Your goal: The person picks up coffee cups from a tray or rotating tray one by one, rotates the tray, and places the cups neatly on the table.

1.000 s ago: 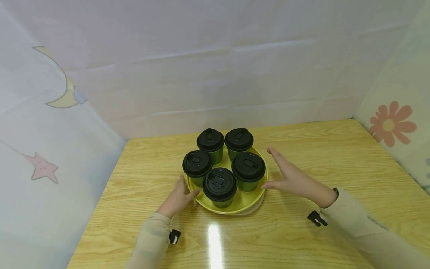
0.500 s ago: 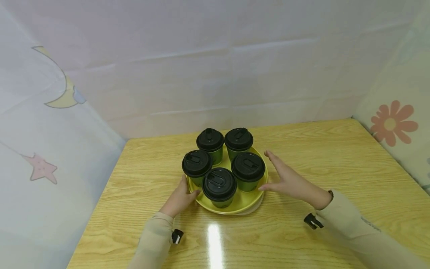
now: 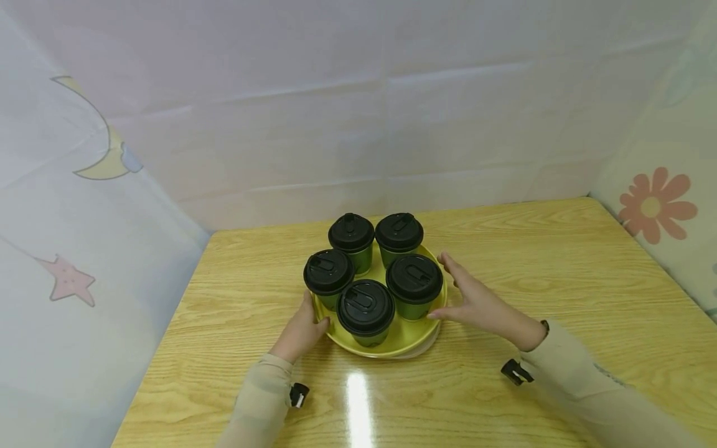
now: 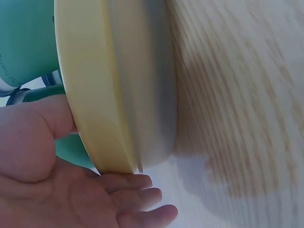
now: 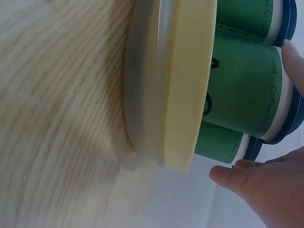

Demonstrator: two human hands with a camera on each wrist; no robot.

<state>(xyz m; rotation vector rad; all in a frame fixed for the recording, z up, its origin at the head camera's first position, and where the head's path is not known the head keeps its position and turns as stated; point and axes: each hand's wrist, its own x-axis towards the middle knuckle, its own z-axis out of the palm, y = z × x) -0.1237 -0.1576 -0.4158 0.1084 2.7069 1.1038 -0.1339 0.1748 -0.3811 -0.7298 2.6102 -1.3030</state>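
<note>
Five green cups (image 3: 414, 310) with black lids (image 3: 366, 305) stand upright on a round yellow tray (image 3: 406, 336), which sits mid-table on a pale round base (image 3: 424, 348). Left hand (image 3: 299, 331) grips the tray's left rim, thumb over the inner side, fingers outside. Right hand (image 3: 476, 303) is loose, grasping nothing, thumb and fingers spread beside the right-hand cup (can't tell if the thumb touches it). "Coffee for" is printed on the cups. Wood-grain table (image 3: 532, 261) below; pale sleeves (image 3: 566, 367) on both arms.
</note>
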